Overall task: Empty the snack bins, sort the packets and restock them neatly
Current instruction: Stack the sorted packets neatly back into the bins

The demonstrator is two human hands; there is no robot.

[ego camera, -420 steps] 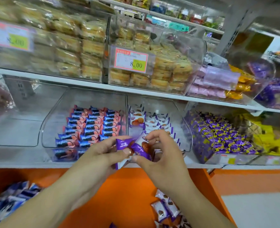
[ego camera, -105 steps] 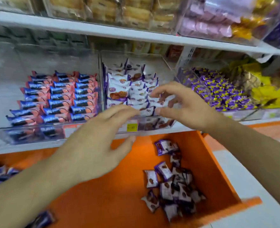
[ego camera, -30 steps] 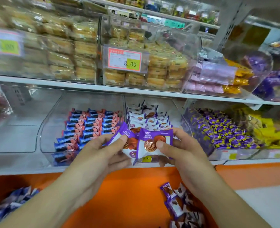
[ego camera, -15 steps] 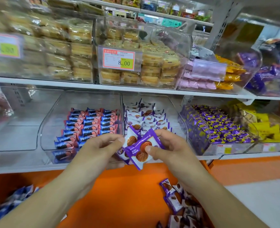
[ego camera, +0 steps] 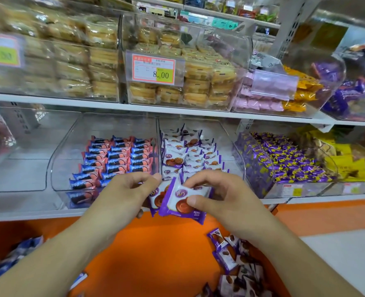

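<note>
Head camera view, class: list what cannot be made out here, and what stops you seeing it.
- Left packet: mostly covered by the right packet and left hand.
- Left price tag: blurred, digits unreadable.
- Pile of loose packets on the orange ledge: cut off by the bottom edge.
- Print on binned packets: too small.

I see a snack shop aisle. At twelve o'clock white shelves (ego camera: 177,109) carry clear bins (ego camera: 104,159) of wrapped snacks sorted by kind, and a price tag (ego camera: 153,68) reading 8.00 is clipped to one bin front. More tags (ego camera: 291,190) sit at three o'clock. At six o'clock an orange ledge (ego camera: 155,254) holds loose packets (ego camera: 239,266).
</note>
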